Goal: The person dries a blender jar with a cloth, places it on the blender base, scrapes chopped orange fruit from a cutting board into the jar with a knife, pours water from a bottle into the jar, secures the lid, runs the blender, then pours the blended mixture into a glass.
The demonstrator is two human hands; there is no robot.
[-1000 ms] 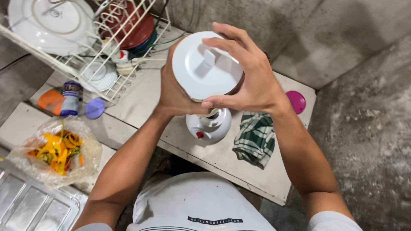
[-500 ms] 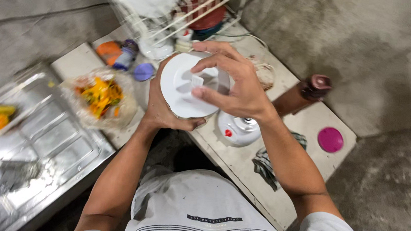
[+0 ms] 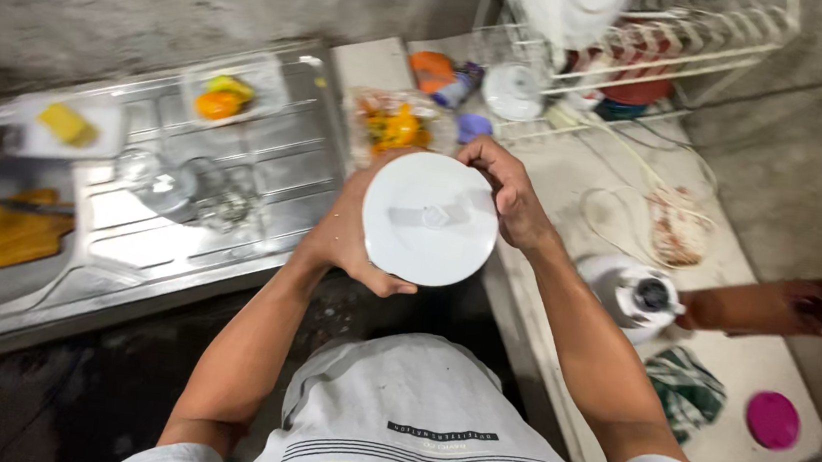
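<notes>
I hold a jar topped by a round white lid [image 3: 429,218] in front of my chest. My left hand [image 3: 345,240] wraps around its body from below and the left. My right hand [image 3: 510,190] grips the lid's far right rim. The jar's body is hidden under the lid. To the right, a white blender base [image 3: 638,297] stands on the pale counter [image 3: 577,177] with nothing on top of it.
A steel sink drainboard [image 3: 234,194] lies to the left with glassware, a yellow board and small trays of cut fruit. A bag of orange peels [image 3: 393,124], a white dish rack [image 3: 640,42], a brown bottle [image 3: 775,306], a green checked cloth [image 3: 687,388] and a pink lid [image 3: 773,420] sit on the counter.
My view has swung left from the counter toward the sink. The jar has come away from above the blender base, and my right hand has shifted from the lid's top to its rim.
</notes>
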